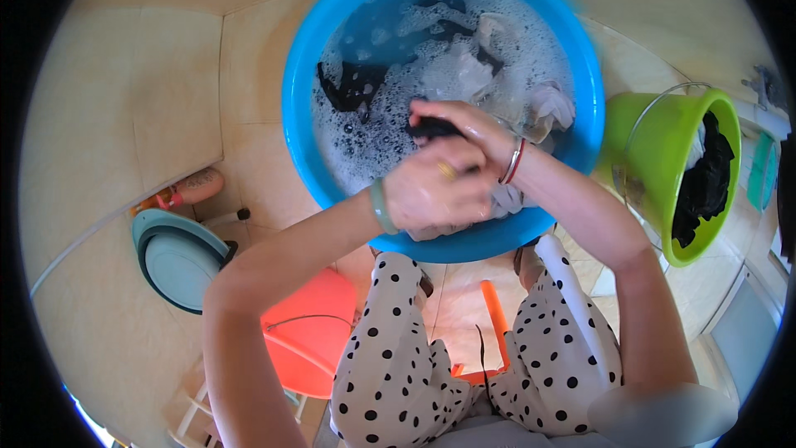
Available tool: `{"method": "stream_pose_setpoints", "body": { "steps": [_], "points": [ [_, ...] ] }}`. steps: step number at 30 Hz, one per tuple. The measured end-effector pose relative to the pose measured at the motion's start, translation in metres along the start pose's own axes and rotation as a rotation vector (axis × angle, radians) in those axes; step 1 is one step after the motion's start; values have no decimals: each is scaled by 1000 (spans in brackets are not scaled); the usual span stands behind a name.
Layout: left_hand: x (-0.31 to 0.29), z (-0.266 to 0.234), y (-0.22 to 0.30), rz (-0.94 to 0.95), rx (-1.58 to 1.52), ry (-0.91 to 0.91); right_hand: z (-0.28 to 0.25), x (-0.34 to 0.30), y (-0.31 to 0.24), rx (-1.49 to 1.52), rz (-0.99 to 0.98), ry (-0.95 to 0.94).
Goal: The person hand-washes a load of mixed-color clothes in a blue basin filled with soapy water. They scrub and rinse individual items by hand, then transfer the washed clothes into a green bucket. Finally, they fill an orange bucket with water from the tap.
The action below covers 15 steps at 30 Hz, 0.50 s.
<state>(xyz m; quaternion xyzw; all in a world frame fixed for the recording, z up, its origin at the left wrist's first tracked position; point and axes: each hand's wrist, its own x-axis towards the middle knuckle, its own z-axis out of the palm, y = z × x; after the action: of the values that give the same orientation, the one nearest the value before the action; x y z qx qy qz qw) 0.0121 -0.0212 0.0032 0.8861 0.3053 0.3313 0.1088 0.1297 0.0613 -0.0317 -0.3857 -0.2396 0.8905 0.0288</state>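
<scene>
A wide blue basin (pixel 292 108) stands in front of me with foamy water and several soaked clothes in it. Over its near part, my right hand (pixel 474 126) is closed round a small bunched black cloth (pixel 435 127). My left hand (pixel 439 187), slightly blurred, is curled against the same cloth, just below the right; the two hands partly overlap and hide most of it. Another black garment (pixel 352 87) floats at the left of the basin. White cloths (pixel 551 104) stick out of the suds at the right, and light fabric shows under my hands.
On the right, a lime green bucket (pixel 647 137) leans toward me with black and white clothes inside. To the left are a red basin (pixel 311 323), a grey-blue folding basin (pixel 178 265) and a pink bottle (pixel 199 187). My knees are against the blue basin's near side.
</scene>
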Motion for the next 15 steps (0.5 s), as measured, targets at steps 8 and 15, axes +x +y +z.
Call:
{"method": "stream_pose_setpoints", "body": {
  "steps": [8, 15],
  "points": [
    [10, -32, -5, -1720, -1215, 656, -17, -48, -23, 173, -427, 9],
    [62, -50, 9, -1436, -1653, 540, -38, -125, -25, -131, -514, 353]
  ]
}}
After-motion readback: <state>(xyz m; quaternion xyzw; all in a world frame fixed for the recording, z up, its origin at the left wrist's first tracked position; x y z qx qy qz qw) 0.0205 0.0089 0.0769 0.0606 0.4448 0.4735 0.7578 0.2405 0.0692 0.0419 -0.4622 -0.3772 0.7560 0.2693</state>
